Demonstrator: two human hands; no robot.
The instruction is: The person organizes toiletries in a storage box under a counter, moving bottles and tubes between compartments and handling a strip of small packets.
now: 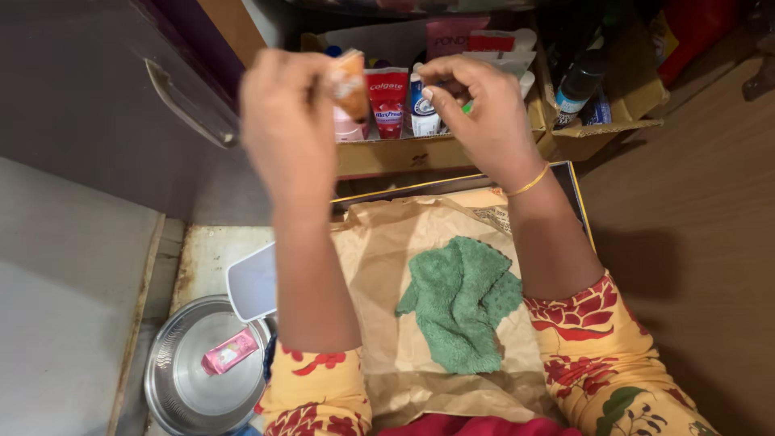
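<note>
My left hand (289, 121) is raised and shut on a small orange tube (350, 81), held upright over a cardboard box (420, 153). My right hand (476, 109) hovers just to the right of it, fingers curled, the fingertips near the tops of a red toothpaste tube (388, 101) and a blue and white tube (421, 109) standing in the box. I cannot tell whether the right fingers pinch anything. A green towel (460, 303) lies crumpled on brown paper (379, 266) between my forearms.
A steel bowl (173, 400) at the lower left holds a small pink packet (230, 351), with a white lid (254, 282) beside it. A dark cabinet door with a handle (182, 101) stands at the left. A dark bottle (580, 81) sits in the box's right side.
</note>
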